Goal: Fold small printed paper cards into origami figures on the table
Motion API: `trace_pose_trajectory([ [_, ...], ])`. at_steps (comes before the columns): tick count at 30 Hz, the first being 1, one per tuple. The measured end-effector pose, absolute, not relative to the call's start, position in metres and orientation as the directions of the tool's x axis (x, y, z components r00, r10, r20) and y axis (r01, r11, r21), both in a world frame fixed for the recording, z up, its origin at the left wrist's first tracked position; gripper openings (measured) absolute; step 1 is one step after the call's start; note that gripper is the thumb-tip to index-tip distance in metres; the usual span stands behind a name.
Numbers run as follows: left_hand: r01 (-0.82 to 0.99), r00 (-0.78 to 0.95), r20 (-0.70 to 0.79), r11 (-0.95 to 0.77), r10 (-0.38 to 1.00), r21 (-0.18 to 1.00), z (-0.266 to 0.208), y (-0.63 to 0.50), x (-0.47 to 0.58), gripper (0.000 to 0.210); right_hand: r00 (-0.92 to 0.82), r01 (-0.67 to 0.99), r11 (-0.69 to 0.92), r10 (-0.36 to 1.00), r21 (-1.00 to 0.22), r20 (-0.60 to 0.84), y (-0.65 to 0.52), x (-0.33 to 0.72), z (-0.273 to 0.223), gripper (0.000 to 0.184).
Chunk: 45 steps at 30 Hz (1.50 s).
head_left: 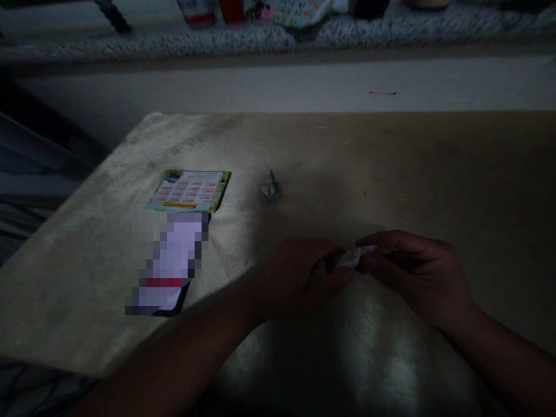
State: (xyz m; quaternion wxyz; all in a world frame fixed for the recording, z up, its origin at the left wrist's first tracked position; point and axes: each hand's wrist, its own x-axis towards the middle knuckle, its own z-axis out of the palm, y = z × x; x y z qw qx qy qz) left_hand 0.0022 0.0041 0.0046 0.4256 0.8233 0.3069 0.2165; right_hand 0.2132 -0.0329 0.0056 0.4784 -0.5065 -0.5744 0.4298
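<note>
You pinch a small printed paper [348,258] between your left hand [308,272] and right hand [417,272], fingers of each closed on one end, over the table [417,168]. Past your hands lies a crumpled scrap [271,188]; leftward, a phone [176,255] and a printed card [191,191].

The left hand [310,269] and right hand [419,272] pinch opposite ends of a small, pale, printed, paper-like piece [353,256] over a beige tabletop [87,243]. A crumpled, patterned scrap [271,188] lies right of a green-bordered rectangular card [190,190].
</note>
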Motion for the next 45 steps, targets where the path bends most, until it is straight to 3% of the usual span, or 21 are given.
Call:
trace_pose_trajectory([
  [7, 0.321, 0.724, 0.076, -0.433, 0.686, 0.842, 0.007, 0.005, 0.001, 0.035, -0.067, 0.131, 0.104, 0.993, -0.986, 0.096, -0.035, 0.214, 0.002, 0.011],
  [28, 0.334, 0.721, -0.003, -0.343, 0.693, 0.878, 0.005, 0.005, 0.005, 0.037, -0.264, 0.21, 0.168, 0.958, -0.963, 0.11, -0.034, 0.217, 0.005, 0.012],
  [41, 0.512, 0.558, 0.177, -0.503, 0.811, 0.696, -0.001, -0.003, 0.009, 0.033, -0.177, 0.481, 0.205, 0.975, -0.852, 0.135, -0.039, 0.206, 0.01, 0.023],
  [45, 0.445, 0.554, 0.214, -0.503, 0.805, 0.741, 0.002, -0.002, 0.007, 0.034, -0.222, 0.516, 0.303, 0.951, -0.801, 0.217, -0.039, 0.209, 0.011, 0.024],
])
